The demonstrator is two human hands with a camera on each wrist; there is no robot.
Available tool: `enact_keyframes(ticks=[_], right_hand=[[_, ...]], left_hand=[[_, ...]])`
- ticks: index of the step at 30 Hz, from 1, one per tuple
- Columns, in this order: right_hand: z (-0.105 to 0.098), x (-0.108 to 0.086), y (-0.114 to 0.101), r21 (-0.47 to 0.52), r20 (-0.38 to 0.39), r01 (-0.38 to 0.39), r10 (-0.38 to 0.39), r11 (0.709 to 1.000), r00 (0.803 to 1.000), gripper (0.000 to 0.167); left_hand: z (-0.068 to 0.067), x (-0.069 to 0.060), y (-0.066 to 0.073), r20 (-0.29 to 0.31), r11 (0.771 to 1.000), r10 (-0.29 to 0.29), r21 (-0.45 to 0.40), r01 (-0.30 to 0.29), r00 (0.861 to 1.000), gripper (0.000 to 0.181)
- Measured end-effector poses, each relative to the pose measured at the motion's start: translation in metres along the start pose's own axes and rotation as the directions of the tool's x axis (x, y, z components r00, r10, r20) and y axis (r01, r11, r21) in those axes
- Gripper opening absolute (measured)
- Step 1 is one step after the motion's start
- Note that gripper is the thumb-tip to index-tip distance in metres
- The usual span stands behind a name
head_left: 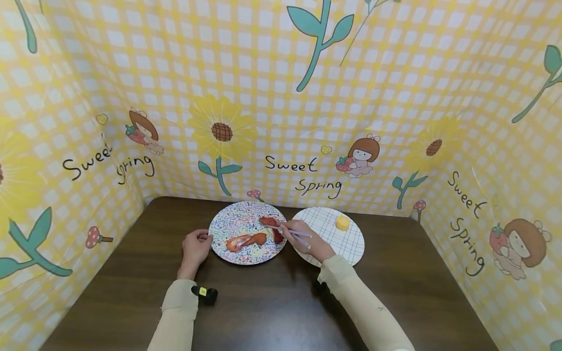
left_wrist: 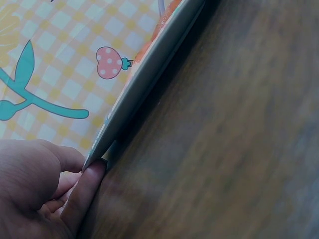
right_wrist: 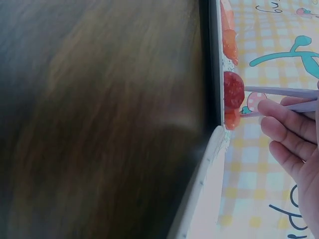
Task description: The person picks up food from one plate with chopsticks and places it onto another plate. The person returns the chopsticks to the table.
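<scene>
My left hand [head_left: 196, 247] pinches the left rim of a round multicolour-speckled plate [head_left: 232, 214], thumb above and a finger beneath, as the left wrist view shows. My right hand [head_left: 309, 236] holds a pair of pale purple chopsticks [right_wrist: 284, 91] over the plate's right side. Their tips reach dark red food pieces [right_wrist: 234, 89]; whether they grip one cannot be told. Left of these on the plate lie a glossy orange, shrimp-like piece [head_left: 234, 243] and an orange-brown piece [head_left: 256, 239]. Part of the red food is hidden behind the right hand in the head view.
A white plate with a blue grid [head_left: 322, 217] stands close on the right, partly under the right forearm, with a yellow corn-like piece [head_left: 342, 223] on it. Both plates are on a dark wooden table [head_left: 272, 302]. Yellow checked cloth [head_left: 281, 122] walls the back and sides.
</scene>
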State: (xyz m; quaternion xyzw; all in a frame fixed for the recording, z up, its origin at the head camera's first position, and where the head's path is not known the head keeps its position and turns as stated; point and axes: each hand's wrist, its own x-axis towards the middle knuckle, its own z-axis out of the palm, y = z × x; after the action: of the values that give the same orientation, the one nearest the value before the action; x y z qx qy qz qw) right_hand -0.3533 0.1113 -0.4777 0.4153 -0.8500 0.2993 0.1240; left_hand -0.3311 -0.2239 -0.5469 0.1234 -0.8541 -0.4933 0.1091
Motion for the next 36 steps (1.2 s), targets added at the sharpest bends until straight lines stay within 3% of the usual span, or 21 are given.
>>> enact_keyframes(ticks=[12,17,23,30,36], right_hand=[[-0.015,-0.014,-0.005,0.052,-0.028,-0.016,0.017,0.999,0.999,0.033],[-0.02,-0.025,-0.002,0.003,-0.085,0.019,-0.019,1.0,0.996,0.027],[-0.028,-0.04,0.002,-0.004,-0.134,0.009,-0.01,1.0,0.991,0.023],[-0.041,-0.055,0.005,-0.069,-0.144,0.035,-0.045,0.997,0.989,0.025],[-0.057,-0.077,0.02,-0.088,-0.192,-0.008,-0.01,0.996,0.981,0.025]], left_hand=[[0.003,-0.001,0.002,0.002,1.0,0.01,-0.001,-0.01,1.0,0.034],[0.004,0.0,0.001,0.003,1.0,0.011,0.002,-0.011,1.0,0.035],[0.004,0.001,-0.001,0.015,1.0,-0.004,0.006,0.004,1.0,0.035],[0.002,0.002,-0.003,-0.005,0.999,0.037,0.013,-0.037,0.999,0.035],[0.002,0.0,-0.003,-0.013,0.999,0.045,0.017,-0.045,0.999,0.034]])
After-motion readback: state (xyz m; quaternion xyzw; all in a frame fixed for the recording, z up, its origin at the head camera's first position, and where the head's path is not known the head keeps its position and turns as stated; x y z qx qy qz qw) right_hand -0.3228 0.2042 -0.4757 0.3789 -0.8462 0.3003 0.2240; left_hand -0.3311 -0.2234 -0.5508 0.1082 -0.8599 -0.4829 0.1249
